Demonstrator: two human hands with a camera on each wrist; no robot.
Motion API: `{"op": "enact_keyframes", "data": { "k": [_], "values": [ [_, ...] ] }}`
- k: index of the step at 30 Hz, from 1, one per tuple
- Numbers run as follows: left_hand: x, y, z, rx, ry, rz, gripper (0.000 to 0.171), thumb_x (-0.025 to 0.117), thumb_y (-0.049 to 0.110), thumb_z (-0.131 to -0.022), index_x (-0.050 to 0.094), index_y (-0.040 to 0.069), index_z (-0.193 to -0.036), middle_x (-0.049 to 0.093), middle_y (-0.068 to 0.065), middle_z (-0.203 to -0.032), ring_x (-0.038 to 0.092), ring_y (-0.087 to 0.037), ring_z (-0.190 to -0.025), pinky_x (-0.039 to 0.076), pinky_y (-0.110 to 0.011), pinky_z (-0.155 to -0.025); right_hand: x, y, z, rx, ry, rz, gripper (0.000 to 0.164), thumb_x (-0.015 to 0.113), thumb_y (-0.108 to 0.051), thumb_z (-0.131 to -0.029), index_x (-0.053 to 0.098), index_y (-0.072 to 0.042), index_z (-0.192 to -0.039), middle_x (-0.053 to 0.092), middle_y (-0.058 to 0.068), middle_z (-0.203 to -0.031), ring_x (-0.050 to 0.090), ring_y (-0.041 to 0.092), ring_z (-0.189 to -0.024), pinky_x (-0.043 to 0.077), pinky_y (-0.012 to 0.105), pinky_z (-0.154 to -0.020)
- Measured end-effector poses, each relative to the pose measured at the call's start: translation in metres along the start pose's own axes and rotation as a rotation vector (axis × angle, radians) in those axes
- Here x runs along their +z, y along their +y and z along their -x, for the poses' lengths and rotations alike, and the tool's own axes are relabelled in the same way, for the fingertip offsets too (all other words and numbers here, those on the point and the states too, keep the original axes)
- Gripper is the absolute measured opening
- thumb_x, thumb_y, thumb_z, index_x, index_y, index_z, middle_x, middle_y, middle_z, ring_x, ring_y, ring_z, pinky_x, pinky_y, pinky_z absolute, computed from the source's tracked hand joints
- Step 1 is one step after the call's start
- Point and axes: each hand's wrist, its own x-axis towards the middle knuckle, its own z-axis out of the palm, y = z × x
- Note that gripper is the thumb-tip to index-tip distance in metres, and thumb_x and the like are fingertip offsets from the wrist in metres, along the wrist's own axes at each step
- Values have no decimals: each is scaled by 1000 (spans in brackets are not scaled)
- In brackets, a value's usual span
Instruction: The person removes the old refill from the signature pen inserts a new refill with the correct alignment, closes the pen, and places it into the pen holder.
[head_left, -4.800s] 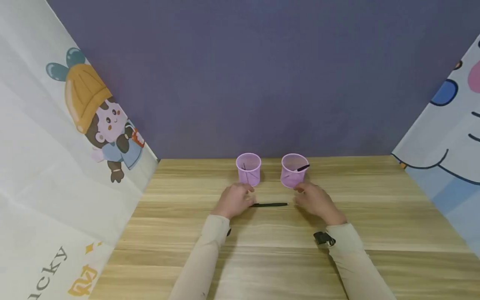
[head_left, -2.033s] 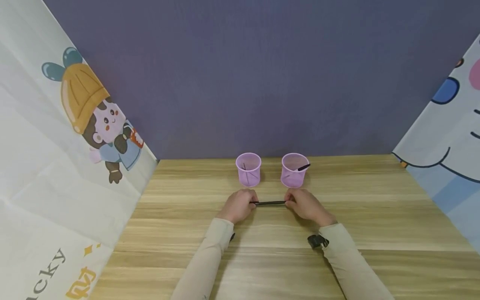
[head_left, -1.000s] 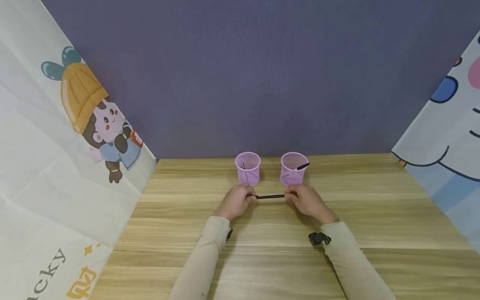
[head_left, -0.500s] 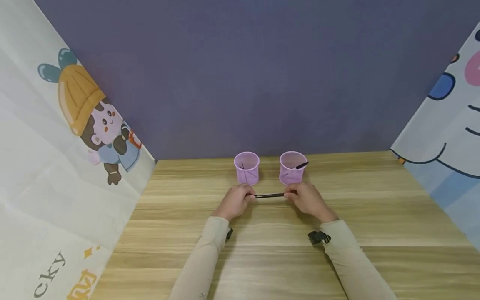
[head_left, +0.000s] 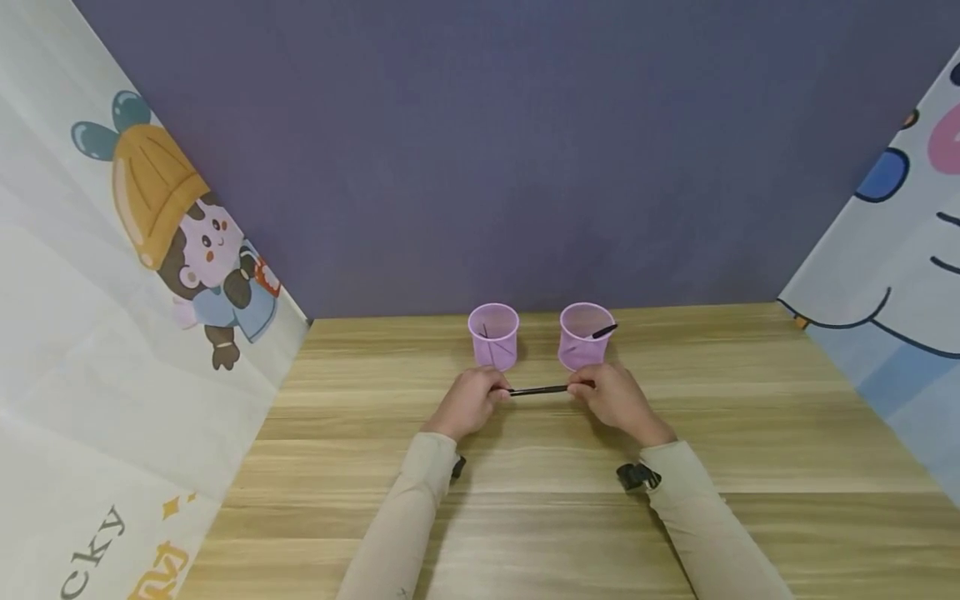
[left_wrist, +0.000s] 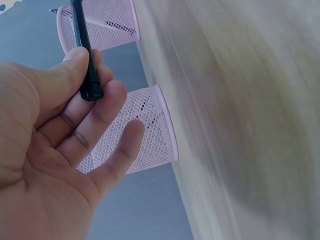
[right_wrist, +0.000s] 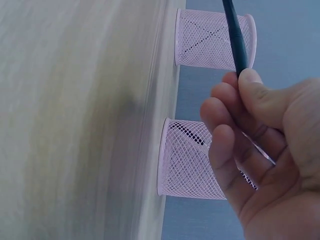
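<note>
A slim black pen point(head_left: 538, 390) stretches level between my hands, just in front of two pink mesh cups. My left hand point(head_left: 467, 402) pinches one end between thumb and fingertips; in the left wrist view the blunt end of the pen point(left_wrist: 85, 50) pokes past the thumb, the lower fingers loosely spread. At the other end, my right hand point(head_left: 615, 402) pinches the pen point(right_wrist: 236, 37) the same way, hiding its tip. The left cup point(head_left: 484, 354) holds thin dark sticks or pens, seen crossing through the mesh. In the right cup point(head_left: 570, 354) leans a black-ended pen point(head_left: 604, 331).
Both cups stand side by side near the back of the wood-grain table point(head_left: 540, 517), with a gap between them. A dark purple panel point(head_left: 525, 167) rises behind. Printed white sheets point(head_left: 112, 400) flank the table on both sides. A black strap point(head_left: 637, 476) shows at the right wrist.
The pen lay on the table at first, with the right hand apart from it. Both hands then took its ends and brought it slightly toward the cups. Over the last half second they barely moved.
</note>
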Motion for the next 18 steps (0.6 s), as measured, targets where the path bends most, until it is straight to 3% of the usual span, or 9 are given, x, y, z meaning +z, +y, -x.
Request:
{"op": "enact_keyframes", "data": {
  "k": [8,18],
  "values": [
    [5,-4,-3,-19,-4,-11,8,72,16,-95,76,10,-96,75,-2,-96,71,-19,-92,58,-36,-91,-1,3,-1,9,2,4,6,80,-16,-87,78,-11,-90,77,-1,-86,66,14,-75,53,40,-70],
    [5,-3,-4,-24,1,-13,7,72,14,-94,77,10,-96,75,-2,-95,71,-18,-92,58,-36,-90,0,7,-3,12,-1,7,8,81,-15,-86,79,-14,-94,77,-2,-86,69,16,-78,54,42,-72]
  ]
}}
